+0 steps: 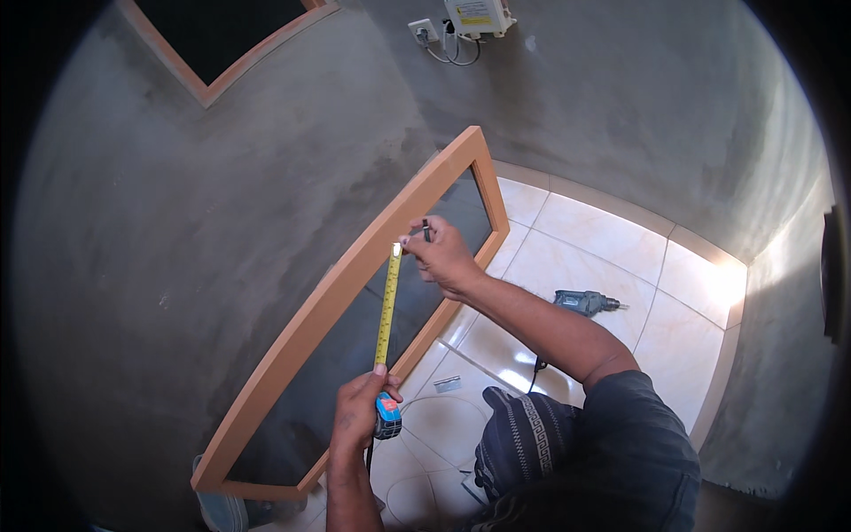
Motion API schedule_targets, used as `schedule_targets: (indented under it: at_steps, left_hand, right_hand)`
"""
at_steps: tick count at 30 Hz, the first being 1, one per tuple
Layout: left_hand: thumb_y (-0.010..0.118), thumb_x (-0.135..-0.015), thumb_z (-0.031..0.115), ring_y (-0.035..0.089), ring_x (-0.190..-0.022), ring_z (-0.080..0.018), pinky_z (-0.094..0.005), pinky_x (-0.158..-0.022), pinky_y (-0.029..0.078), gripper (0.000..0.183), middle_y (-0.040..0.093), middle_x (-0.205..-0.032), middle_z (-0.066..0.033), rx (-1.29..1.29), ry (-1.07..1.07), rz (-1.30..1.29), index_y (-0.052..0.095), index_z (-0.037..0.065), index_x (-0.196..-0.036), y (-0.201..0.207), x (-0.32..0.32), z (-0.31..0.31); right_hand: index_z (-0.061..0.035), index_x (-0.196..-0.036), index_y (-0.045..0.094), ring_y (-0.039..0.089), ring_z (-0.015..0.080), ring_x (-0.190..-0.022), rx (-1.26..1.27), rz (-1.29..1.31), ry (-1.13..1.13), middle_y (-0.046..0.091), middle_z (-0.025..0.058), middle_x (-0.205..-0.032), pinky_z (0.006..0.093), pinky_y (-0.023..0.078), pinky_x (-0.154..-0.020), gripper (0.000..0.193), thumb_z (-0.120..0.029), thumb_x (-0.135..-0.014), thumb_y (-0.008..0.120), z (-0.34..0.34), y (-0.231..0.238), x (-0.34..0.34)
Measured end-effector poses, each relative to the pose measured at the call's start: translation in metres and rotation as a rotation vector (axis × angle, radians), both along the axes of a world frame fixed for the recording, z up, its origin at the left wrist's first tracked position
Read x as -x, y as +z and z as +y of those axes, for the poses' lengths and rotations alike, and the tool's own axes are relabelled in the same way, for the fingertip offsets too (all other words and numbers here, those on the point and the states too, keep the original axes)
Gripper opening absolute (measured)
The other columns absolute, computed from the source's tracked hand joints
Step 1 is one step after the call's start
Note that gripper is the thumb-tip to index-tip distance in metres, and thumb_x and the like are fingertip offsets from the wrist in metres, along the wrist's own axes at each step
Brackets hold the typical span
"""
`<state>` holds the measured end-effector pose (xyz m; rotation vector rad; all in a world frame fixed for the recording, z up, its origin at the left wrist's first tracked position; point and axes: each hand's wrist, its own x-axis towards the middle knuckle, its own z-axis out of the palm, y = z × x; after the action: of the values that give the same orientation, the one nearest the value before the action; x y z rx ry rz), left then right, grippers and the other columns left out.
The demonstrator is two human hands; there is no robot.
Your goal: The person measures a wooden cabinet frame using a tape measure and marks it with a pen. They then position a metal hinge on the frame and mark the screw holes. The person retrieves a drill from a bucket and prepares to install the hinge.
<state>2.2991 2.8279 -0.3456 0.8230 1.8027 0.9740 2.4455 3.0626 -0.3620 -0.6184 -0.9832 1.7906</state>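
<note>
My left hand (356, 410) is closed around a tape measure (387, 417) with a blue and black case. Its yellow blade (386, 310) is drawn out and runs up to my right hand (446, 259). The fingertips of that hand pinch the blade's end. A short dark stick-like piece (426, 232), perhaps a pencil or marker, also sits between its fingers. Both hands are over an orange-brown wooden frame (346, 266) with a dark glass pane (332, 381). The frame stands tilted on its long side against the grey wall.
A power drill (585, 302) lies on the white tiled floor (603, 239) to the right, with a cord near it. A small metal piece (448, 384) and thin cable are on the tiles. A wall socket (424, 33) and white box (480, 14) are at the top.
</note>
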Motion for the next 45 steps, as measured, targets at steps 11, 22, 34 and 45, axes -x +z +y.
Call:
schedule_targets:
  at_steps: [11,22,34,45]
  left_hand:
    - [0.060,-0.105,0.043,0.064,-0.069,-0.0132,-0.0278,-0.067,0.050,0.049,0.069,-0.075,-0.0082,0.055,-0.168,0.123,0.075,-0.003,-0.096,0.001,-0.031,0.100]
    - [0.073,-0.097,0.032,0.057,-0.067,-0.0118,-0.0295,-0.065,0.045,0.036,0.065,-0.073,-0.0043,-0.002,-0.051,0.442,0.075,-0.003,-0.087,0.063,0.024,0.133]
    - [0.075,-0.095,0.025,0.053,-0.067,-0.0140,-0.0336,-0.064,0.042,0.033,0.057,-0.070,-0.0069,-0.184,0.067,0.757,0.074,-0.006,-0.084,0.052,0.051,0.157]
    - [0.066,-0.098,0.039,0.064,-0.060,-0.0157,-0.0351,-0.060,0.048,0.049,0.062,-0.058,-0.0085,0.138,-0.041,0.727,0.071,-0.004,-0.075,0.094,0.070,0.171]
  right_hand:
    - [-0.0008,-0.110,0.068,0.044,0.0028,-0.052,-0.169,-0.208,-0.038,0.060,-0.0010,-0.076,0.0203,0.029,-0.042,0.025,-0.012,-0.091,0.080,0.087,-0.025,-0.060]
    - [-0.0036,-0.091,0.072,0.045,0.0066,-0.051,-0.047,-0.258,-0.486,0.060,-0.0015,-0.069,0.0269,0.030,-0.043,0.017,-0.009,-0.083,0.085,0.321,-0.030,-0.105]
    - [0.0038,-0.087,0.074,0.069,0.0184,-0.076,-0.019,-0.515,-0.571,0.074,0.0102,-0.083,0.0371,0.054,-0.069,0.020,-0.012,-0.082,0.085,0.408,-0.078,-0.069]
    - [0.0070,-0.106,0.074,0.074,0.0336,-0.107,-0.145,-0.992,-0.472,0.075,0.0234,-0.112,0.0412,0.057,-0.089,0.038,-0.022,-0.081,0.080,0.402,-0.053,-0.070]
